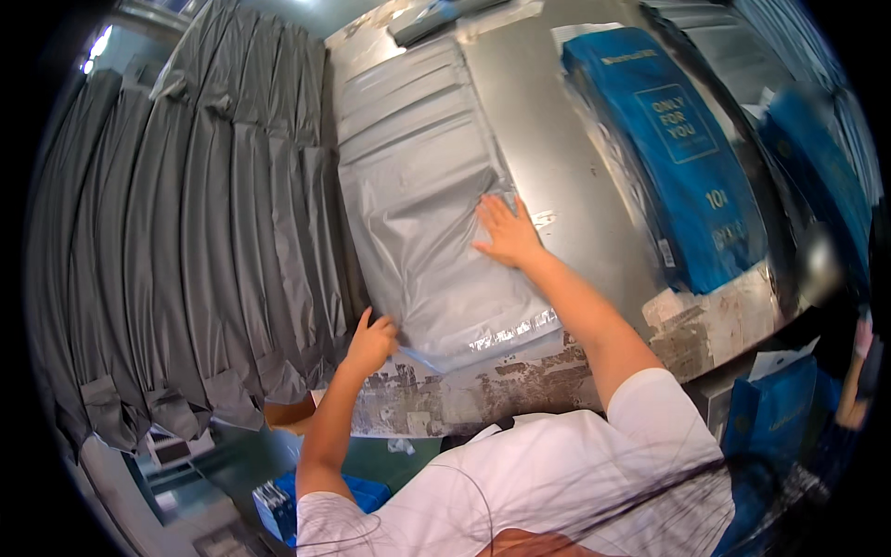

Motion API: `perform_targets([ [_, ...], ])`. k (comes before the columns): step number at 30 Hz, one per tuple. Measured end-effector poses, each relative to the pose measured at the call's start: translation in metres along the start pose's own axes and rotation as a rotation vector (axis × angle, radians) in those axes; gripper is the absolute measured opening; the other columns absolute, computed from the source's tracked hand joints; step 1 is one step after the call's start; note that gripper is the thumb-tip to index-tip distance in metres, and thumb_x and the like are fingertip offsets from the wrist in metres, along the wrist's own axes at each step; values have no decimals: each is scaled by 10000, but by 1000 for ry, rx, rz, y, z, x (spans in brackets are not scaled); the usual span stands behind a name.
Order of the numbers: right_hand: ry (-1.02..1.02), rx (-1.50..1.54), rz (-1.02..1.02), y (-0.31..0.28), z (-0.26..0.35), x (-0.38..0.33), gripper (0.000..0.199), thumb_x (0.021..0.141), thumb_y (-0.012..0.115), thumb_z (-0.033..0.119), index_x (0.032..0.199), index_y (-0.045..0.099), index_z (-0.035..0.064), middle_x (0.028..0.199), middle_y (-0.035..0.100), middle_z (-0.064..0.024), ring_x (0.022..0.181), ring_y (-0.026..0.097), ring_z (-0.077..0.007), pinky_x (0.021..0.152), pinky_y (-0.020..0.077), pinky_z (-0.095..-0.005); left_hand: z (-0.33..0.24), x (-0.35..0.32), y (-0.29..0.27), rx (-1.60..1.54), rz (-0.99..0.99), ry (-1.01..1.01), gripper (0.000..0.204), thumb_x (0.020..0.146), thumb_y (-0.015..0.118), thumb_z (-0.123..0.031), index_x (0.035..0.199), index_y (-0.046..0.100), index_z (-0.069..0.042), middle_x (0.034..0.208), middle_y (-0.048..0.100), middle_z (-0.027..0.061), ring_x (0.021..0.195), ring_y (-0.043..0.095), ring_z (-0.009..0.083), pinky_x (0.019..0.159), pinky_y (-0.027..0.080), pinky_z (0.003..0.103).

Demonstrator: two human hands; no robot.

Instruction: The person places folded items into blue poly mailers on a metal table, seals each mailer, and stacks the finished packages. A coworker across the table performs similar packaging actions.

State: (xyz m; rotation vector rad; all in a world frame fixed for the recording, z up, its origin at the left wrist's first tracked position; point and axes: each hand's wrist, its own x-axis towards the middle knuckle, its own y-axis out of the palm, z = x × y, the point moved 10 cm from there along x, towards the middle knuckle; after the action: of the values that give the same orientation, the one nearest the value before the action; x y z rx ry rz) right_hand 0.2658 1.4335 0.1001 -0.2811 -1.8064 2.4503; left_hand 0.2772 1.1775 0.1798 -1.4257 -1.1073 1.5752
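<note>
A large grey plastic bag (418, 223) lies flat and creased on a metal tabletop (566, 176). My right hand (509, 232) rests on the bag's right side, palm down with fingers spread. At the bag's near left corner is my left hand (373, 343), its fingers apart and touching the edge; it does not appear to grip anything. A shiny strip (510, 332) runs along the bag's near end.
Several folded grey bags (176, 241) stand packed in a row at left. A blue printed bag (668, 148) lies on the right, with more blue bags (770, 399) beyond it. A blue crate (367, 492) sits below. Another person's arm (852, 381) shows far right.
</note>
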Motion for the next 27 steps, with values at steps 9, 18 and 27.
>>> perform_targets([
  [9,-46,103,-55,-108,-47,15,675,701,628,382,1257,430,54,1343,356,-162,1268,292,-296,1020,250,-446,24,81,-43,-226,-400,-723,540,766,554,-230,1273,417,-101,1324,351,193,1257,275,357,961,162,630],
  [18,732,477,-340,-191,-397,-203,677,622,769,292,1156,485,-11,1091,561,-177,995,545,-249,855,420,-326,2,184,-36,-777,-571,-320,522,782,568,-154,1252,396,-4,1272,358,199,1127,399,341,953,316,420],
  [27,640,1061,-652,-11,-317,-307,555,922,343,437,1252,426,-1,1109,547,-71,967,529,-156,836,426,-283,-154,312,-57,-2336,-124,-138,555,923,320,-425,1340,289,-60,1323,345,118,1180,386,229,966,354,334],
])
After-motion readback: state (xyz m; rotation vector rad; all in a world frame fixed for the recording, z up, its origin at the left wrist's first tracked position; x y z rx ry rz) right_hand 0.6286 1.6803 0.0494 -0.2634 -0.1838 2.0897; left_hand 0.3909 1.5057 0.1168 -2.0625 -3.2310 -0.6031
